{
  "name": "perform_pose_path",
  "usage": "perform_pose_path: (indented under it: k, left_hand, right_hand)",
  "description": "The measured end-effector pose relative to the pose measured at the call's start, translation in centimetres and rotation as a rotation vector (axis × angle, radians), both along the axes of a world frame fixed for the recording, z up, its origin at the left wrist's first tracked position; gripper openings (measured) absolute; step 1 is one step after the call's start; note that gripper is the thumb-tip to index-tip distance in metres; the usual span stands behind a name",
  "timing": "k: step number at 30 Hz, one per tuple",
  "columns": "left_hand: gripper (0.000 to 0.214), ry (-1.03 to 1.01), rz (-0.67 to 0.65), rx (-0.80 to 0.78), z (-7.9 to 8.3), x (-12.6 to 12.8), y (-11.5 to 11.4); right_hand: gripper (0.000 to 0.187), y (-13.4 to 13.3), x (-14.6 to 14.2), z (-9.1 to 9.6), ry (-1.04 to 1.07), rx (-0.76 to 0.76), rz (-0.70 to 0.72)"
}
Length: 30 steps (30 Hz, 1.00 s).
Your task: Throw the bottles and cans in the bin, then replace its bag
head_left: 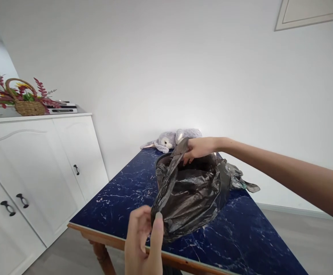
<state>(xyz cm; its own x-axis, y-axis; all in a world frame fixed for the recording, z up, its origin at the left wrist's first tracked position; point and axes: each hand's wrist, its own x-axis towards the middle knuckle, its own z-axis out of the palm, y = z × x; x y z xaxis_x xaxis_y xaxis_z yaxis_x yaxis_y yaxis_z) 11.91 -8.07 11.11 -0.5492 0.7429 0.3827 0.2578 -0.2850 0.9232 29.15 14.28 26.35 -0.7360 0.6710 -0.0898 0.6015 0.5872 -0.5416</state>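
A thin black plastic bag (195, 206) lies spread open over the middle of the table, its mouth facing me. My left hand (145, 240) pinches the near left edge of the bag between thumb and fingers. At the far side of the mouth, my right hand (199, 148) grips the bag's upper edge, fingers pointing down toward the opening. Behind the left part of the bag shows a dark rounded rim (160, 157), perhaps of a container; the bag hides most of it. A crumpled greyish plastic piece (238, 177) lies at the bag's right.
The blue marbled table (115, 198) has a wooden edge and stands near a white wall. A grey long-eared plush toy (166, 140) lies at its far end. To the left is a white cabinet (37, 160), topped by a wicker basket of flowers (29, 108) and a white device (66, 109).
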Motion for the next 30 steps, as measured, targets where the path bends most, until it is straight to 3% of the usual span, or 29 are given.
perform_pose_path:
  k: [2, 5, 9, 12, 15, 19, 23, 27, 30]
  left_hand:
    - [0.038, 0.157, 0.065, 0.103, 1.2, -0.5, 0.8]
    - [0.046, 0.429, 0.071, 0.202, 4.0, -0.9, 2.6]
    - [0.051, 0.741, 0.028, 0.15, 7.6, -1.1, 6.0]
    - [0.046, 0.797, -0.017, 0.072, 8.7, -1.6, 8.1]
    - [0.042, 0.709, -0.044, 0.099, 9.1, -2.4, 9.4]
    - [0.037, 0.455, -0.066, 0.136, 8.8, -4.6, 12.0]
    - [0.041, 0.187, -0.148, -0.033, 6.7, -7.9, 16.8]
    - [0.036, 0.188, -0.206, -0.184, 3.2, -10.4, 19.9]
    - [0.028, 0.24, -0.23, -0.194, 1.4, -11.1, 19.8]
  right_hand:
    - [0.026, 0.0, 0.6, 0.3, 0.06, 0.075, 0.013]
    - [0.025, 0.1, 0.8, -0.1, 0.119, 0.34, -0.109]
    - [0.028, 0.1, 0.6, -1.1, 0.13, 0.552, -0.254]
    - [0.026, 0.0, 0.5, -1.8, 0.114, 0.622, -0.287]
    - [0.025, 0.5, 0.6, -2.2, 0.124, 0.624, -0.285]
    - [0.035, 2.7, 1.0, -2.8, 0.192, 0.515, -0.239]
    - [0.068, 4.8, 2.0, -4.4, 0.281, 0.31, -0.146]
    - [0.092, 5.4, 3.2, -8.0, 0.511, 0.012, -0.163]
    - [0.092, 4.9, 3.9, -10.6, 0.62, 0.0, -0.225]
